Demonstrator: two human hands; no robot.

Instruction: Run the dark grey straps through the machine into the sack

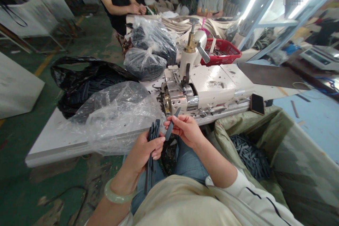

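Observation:
My left hand is closed around a bundle of dark grey strips, which stick out above and below the fist. Between the thumb and fingers of my right hand is one dark grey strip, tilted, its lower end close to the left fingertips. Just beyond both hands stands a cream-coloured machine with a metal front head, a brass-and-steel post and scattered dark scraps around it. The strip's upper end appears in front of the machine's metal front; I cannot tell whether they touch.
Clear plastic and an open black bag of strips lie left; tied bags stand behind. On the right are a phone and a green sack holding strips. A red basket sits behind the machine. Two people work across the table.

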